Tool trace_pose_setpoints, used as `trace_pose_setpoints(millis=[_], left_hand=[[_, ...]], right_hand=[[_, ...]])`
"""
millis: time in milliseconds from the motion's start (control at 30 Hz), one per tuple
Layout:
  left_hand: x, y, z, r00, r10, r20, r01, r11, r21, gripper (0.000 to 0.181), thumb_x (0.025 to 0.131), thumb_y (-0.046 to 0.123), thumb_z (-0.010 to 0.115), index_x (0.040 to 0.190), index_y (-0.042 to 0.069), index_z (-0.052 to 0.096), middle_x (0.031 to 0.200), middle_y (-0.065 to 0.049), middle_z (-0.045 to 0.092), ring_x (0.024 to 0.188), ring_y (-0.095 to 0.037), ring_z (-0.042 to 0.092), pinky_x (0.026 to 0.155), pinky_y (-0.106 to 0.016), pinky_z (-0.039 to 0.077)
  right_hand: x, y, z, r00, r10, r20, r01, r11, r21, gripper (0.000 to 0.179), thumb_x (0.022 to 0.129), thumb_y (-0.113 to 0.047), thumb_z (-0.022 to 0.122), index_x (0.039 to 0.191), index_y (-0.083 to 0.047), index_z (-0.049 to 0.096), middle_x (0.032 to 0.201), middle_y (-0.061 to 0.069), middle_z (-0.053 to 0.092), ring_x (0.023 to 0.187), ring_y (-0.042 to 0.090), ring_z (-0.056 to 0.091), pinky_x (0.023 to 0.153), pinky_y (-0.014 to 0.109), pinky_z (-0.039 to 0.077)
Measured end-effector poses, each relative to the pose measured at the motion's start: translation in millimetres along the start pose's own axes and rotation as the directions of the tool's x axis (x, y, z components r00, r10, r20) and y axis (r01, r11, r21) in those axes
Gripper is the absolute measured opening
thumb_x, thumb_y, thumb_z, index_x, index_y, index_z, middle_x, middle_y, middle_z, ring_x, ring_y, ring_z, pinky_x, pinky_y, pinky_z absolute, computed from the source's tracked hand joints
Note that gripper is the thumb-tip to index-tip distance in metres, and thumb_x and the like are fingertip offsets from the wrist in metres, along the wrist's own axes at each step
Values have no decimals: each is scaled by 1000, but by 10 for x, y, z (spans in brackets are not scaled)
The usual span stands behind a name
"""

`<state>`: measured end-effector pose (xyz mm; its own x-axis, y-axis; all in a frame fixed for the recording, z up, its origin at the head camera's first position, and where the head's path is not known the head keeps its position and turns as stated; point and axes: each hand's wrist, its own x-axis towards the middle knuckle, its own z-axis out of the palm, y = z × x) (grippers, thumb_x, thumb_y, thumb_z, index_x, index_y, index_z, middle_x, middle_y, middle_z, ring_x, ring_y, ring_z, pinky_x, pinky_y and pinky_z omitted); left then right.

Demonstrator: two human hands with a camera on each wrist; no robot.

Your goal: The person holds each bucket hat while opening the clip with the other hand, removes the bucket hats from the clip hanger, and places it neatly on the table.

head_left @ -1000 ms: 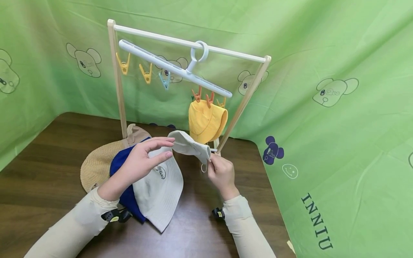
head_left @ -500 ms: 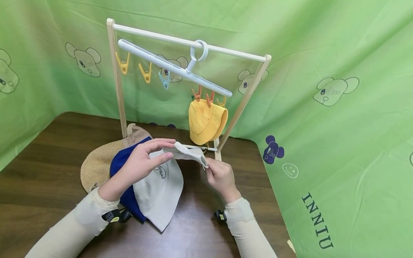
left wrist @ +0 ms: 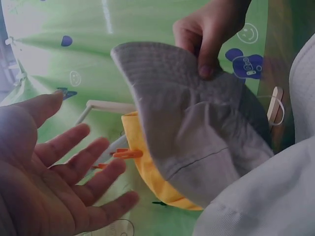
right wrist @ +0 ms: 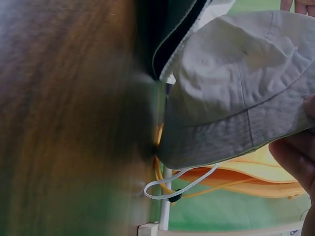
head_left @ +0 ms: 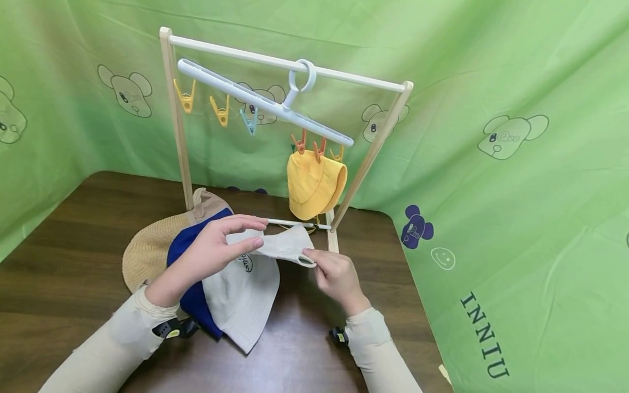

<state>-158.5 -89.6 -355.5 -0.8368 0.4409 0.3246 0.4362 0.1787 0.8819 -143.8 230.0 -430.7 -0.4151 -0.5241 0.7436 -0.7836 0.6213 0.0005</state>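
Note:
My right hand (head_left: 339,275) pinches the brim of a small off-white bucket hat (head_left: 292,241) between thumb and fingers, holding it above the table. A white cord loop (right wrist: 152,191) hangs from this hat in the right wrist view. Close to the hat's other side is my left hand (head_left: 216,245), its fingers loosely spread; in the left wrist view a gap shows between them and the hat (left wrist: 182,108). Beneath the left forearm lie overlapping hats: a larger white bucket hat (head_left: 245,305) with a dark logo, a blue one (head_left: 196,308) and a tan woven one (head_left: 149,248).
Behind the hands stands a wooden rack (head_left: 182,142) with a pale blue hanger (head_left: 231,90). A yellow hat (head_left: 314,185) hangs at its right from orange clothespins (head_left: 298,144). Yellow clothespins (head_left: 220,113) and a blue clothespin (head_left: 249,124) dangle further left. Green printed cloth surrounds the table.
My right hand has turned the small hat over and brought it slightly lower, so its opening now faces toward the lower right. My left hand has stayed nearly still.

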Motion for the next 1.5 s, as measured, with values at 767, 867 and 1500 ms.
trace_pose_setpoints(millis=[767, 867, 1500], left_hand=[[-8, 20, -72, 998, -10, 64, 6, 999, 50, 25, 94, 28, 77, 119, 21, 76, 128, 6, 71, 130, -17, 59, 109, -51, 45], [-13, 14, -75, 998, -5, 70, 1, 999, 51, 26, 94, 28, 77, 119, 21, 76, 129, 6, 70, 129, -18, 59, 109, -52, 45], [-32, 39, -137, 997, -10, 74, 6, 999, 49, 25, 94, 32, 76, 118, 25, 75, 130, 12, 69, 129, -11, 58, 104, -43, 48]], right_hand=[[-115, -68, -58, 984, -43, 173, 24, 993, 112, 38, 83, 6, 56, 114, -4, 77, 104, 6, 79, 94, 18, 76, 81, 32, 61], [-132, -71, -67, 974, -46, 220, 19, 992, 122, 40, 80, 7, 59, 114, -4, 77, 106, 6, 79, 96, 18, 76, 83, 30, 60], [-186, -115, -76, 881, -28, 472, -35, 992, 123, 34, 85, 0, 74, 115, -16, 79, 113, -2, 77, 105, 9, 73, 91, 26, 57]])
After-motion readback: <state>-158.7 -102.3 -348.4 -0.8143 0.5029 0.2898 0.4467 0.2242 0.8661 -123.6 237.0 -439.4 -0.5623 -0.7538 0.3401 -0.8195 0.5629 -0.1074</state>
